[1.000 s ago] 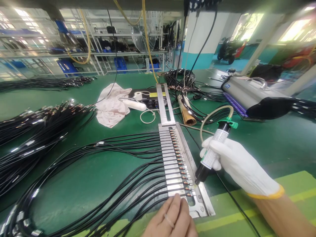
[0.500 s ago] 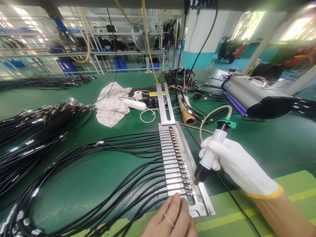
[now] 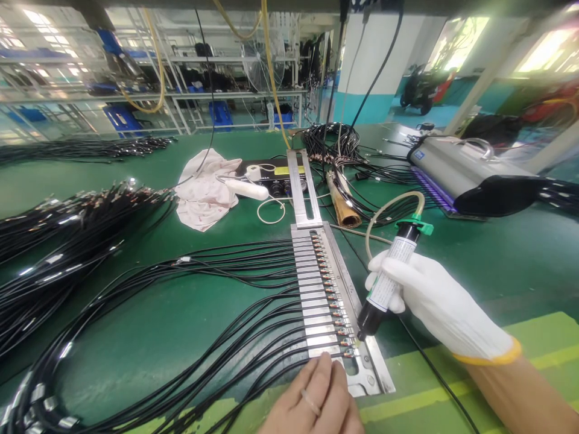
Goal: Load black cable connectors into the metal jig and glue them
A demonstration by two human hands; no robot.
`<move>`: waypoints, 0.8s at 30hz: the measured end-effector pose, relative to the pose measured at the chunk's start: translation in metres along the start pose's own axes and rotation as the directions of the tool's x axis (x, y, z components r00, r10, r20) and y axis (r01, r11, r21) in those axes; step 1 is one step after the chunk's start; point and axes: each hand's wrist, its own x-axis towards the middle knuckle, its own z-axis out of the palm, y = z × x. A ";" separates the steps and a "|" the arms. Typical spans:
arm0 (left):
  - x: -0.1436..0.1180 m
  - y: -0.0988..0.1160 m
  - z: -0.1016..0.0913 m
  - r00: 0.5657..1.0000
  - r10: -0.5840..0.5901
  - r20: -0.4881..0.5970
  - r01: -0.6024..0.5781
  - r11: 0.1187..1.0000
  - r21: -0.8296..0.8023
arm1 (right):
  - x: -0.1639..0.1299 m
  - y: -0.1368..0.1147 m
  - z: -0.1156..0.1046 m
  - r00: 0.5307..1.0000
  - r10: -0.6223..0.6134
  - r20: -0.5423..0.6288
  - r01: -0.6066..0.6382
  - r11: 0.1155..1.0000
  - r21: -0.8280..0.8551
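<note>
My right hand (image 3: 429, 295), in a white glove with a yellow cuff, is closed around a glue syringe (image 3: 392, 271) with a black body, white label and green cap. The syringe tilts, its tip down beside the lowest cable ends on the metal fixture (image 3: 312, 313). Several black cables (image 3: 253, 319) come in from the left and lie in the fixture's slots, their bared ends in a row. My bare left hand (image 3: 314, 398), with a ring, rests its outstretched fingertips on the fixture's near end by the lowest cable. The left thumb is hidden.
A tan hose (image 3: 371, 226) runs to the syringe. Behind the fixture are a crumpled cloth (image 3: 205, 196) and a black control box (image 3: 271, 181). A silver lamp housing (image 3: 465, 172) glows purple at right. Thick cable bundles (image 3: 58, 241) lie at left, and a cardboard tube (image 3: 344, 208) behind.
The syringe tip has shifted very slightly down along the cable ends. My left hand stays in nearly the same place on the fixture.
</note>
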 end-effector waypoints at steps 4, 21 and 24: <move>0.000 0.000 0.000 1.000 -0.004 -0.005 0.004 1.000 0.004 | -0.001 0.000 -0.001 1.000 -0.001 -0.001 0.001 1.000 -0.003; -0.004 0.000 0.000 1.000 0.021 0.021 -0.021 1.000 0.007 | -0.001 -0.002 0.002 0.999 0.007 -0.038 -0.008 1.000 -0.021; -0.006 0.000 0.001 0.999 0.031 0.036 -0.031 0.999 0.008 | 0.001 -0.002 0.003 0.998 0.008 -0.058 -0.008 1.000 -0.008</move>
